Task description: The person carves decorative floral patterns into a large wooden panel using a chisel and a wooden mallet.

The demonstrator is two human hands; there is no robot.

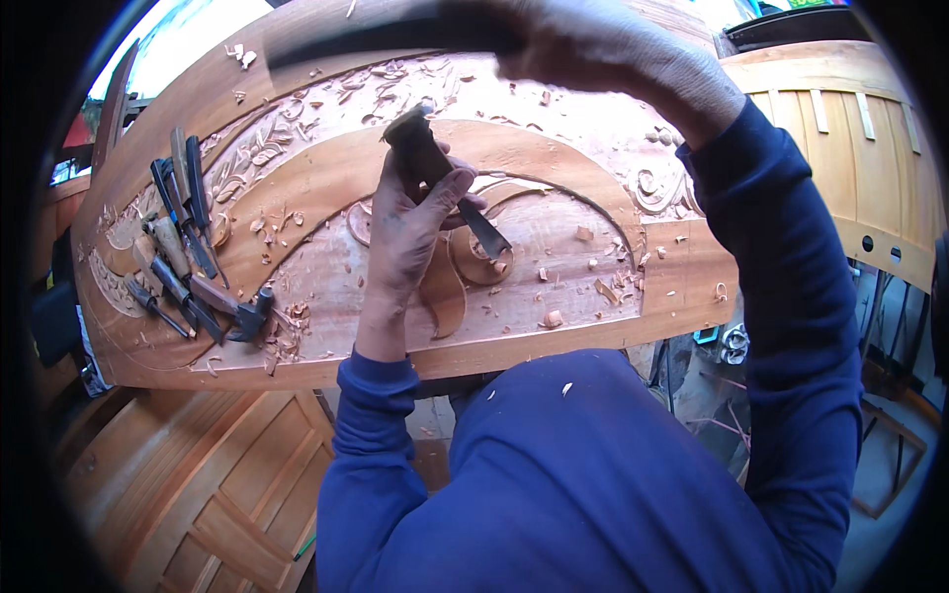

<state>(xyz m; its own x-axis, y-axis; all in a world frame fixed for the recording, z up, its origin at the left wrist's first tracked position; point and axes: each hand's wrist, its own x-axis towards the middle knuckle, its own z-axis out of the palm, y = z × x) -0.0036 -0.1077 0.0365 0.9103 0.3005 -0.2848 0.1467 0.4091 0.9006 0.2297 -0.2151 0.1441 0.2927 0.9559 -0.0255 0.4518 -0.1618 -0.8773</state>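
My left hand (pixel 403 222) is wrapped round the thick handle of a wood chisel (pixel 484 233), whose blade slants down to the right. The blade's tip is over a raised scroll (pixel 474 272) in the carved wooden panel (pixel 682 287); whether it touches the wood I cannot tell. Raised above the panel at the far side, my right hand (pixel 603 49) is closed round a long dark bar-shaped striking tool (pixel 395 40). Motion blurs this tool, which points left beyond the chisel's handle and stays apart from it.
Several chisels (pixel 178 262) lie bunched on the panel's left, beside a hammer (pixel 253 316). Wood shavings (pixel 287 341) are scattered over the panel, among carved leaves (pixel 267 148). A panelled door (pixel 252 494) is at lower left, and pale wooden boards (pixel 840 168) are at right.
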